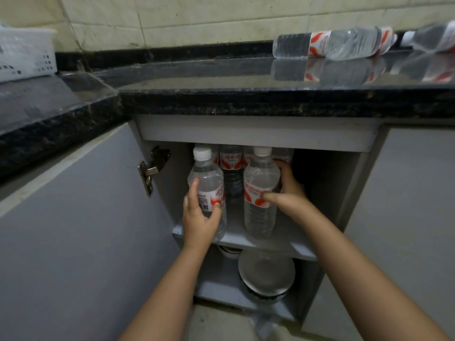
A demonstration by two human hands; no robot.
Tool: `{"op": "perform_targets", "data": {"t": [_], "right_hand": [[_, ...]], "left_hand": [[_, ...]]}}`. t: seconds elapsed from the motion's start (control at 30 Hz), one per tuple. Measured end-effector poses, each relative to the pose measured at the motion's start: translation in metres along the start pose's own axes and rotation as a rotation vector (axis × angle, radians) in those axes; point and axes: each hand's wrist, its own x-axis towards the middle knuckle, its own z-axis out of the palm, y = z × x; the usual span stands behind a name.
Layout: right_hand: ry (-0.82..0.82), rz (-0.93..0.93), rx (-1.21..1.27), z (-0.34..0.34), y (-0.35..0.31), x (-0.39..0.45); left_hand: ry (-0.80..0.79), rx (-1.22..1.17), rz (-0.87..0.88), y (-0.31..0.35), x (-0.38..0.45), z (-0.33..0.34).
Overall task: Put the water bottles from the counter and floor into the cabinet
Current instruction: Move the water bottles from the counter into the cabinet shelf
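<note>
Placing: two clear plastic water bottles with red-and-white labels stand on the grey cabinet's upper shelf (248, 238).
Left hand (200, 217): fingers wrapped round the left bottle (208, 178).
Right hand (286, 190): fingers wrapped round the right bottle (261, 190).
Next: likely let go, then fetch the bottles lying on the black stone counter (332, 43).

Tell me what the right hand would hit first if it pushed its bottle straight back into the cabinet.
Probably the upright bottles at the back of the shelf, right behind the bottle the right hand grips; the gap between them is hard to judge.

The black granite counter (221, 77) carries 2 water bottles lying on their sides at 1 o'clock (332, 44) (433, 38) and a white basket (24, 55) at 10 o'clock. The cabinet's upper shelf (246, 238) bears upright water bottles (231, 168); the lower shelf (216, 284) holds stacked dishes (266, 274).
</note>
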Motion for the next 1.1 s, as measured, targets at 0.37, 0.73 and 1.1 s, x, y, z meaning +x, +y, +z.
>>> {"op": "perform_targets", "data": {"t": [0.37,0.73,1.1], "right_hand": [[0.094,-0.013,-0.083,0.002,-0.004,-0.008],[-0.162,-0.019,0.058,-0.013,-0.006,0.004],[0.359,-0.174,-0.593,0.019,0.003,-0.024]], "left_hand": [[-0.003,-0.047,-0.131,0.001,0.017,0.004],[0.086,-0.109,-0.166,0.010,0.013,-0.004],[0.185,0.276,-0.281,0.034,0.030,-0.004]]}}
